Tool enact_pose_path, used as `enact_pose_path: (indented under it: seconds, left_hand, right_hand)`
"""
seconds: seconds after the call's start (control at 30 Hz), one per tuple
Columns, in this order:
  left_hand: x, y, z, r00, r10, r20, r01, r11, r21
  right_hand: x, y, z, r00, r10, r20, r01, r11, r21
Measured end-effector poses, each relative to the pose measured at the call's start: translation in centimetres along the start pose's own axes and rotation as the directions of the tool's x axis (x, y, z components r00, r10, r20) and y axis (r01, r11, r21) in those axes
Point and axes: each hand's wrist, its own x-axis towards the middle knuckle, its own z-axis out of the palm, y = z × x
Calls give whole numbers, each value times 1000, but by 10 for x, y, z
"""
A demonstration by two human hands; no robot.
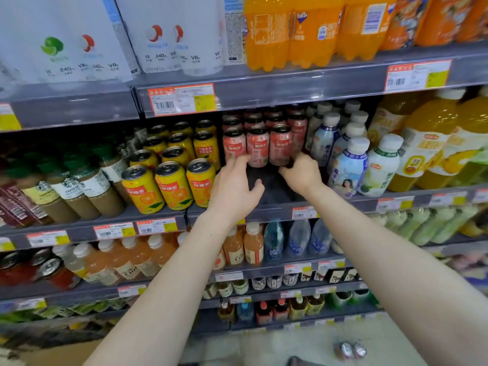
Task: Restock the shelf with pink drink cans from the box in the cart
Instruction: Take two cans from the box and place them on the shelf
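i saw pink cans (257, 146) several rows deep right of the yellow cans (171, 186), left hand (232, 188) loose-fingered against one, right hand (301, 173) gripping another, with the shelf (274, 190) front, i judged, left to fill.

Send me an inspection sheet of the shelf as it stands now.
Surface: shelf board shows dark in front of the pink row.
Job's things: pink cans stand upright, three across in front.
Clutter: two shiny objects on the floor.
Grips: left grip touches the pink cans, thumb apart; right grip at the rightmost can base, hold unclear.
Cables: nothing seen.
Surroundings: yellow cans left, white bottles right.
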Motion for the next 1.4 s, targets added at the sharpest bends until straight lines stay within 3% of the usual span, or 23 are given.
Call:
enact_pose_path:
  seconds: [0.23, 0.57, 0.83, 0.93, 1.17, 1.4]
  left_hand:
    - [-42, -5, -13, 993, 113, 40, -114, 993, 31]
    - [-137, -24, -64, 996, 66, 63, -79, 970, 231]
    - [-273, -44, -99, 989, -74, 129, 19, 923, 384]
    - [-329, -59, -116, 976, -145, 162, 68, 912, 404]
    - [-433, -121, -165, 927, -337, 166, 218, 843, 493]
    - [-507, -200, -207, 855, -494, 158, 340, 763, 550]
  right_hand:
    - [-88, -16, -12, 990, -122, 67, 132, 974, -181]
    - [-193, -53, -10, 941, -226, 252, 320, 838, -443]
    - [-314, -66, 27, 904, -270, 330, 389, 841, -377]
    - [-368, -73, 47, 891, -226, 393, 366, 870, -331]
    - [-450, -114, 109, 773, -238, 588, 496, 804, -327]
    - [-510, -170, 183, 707, -300, 641, 558, 794, -244]
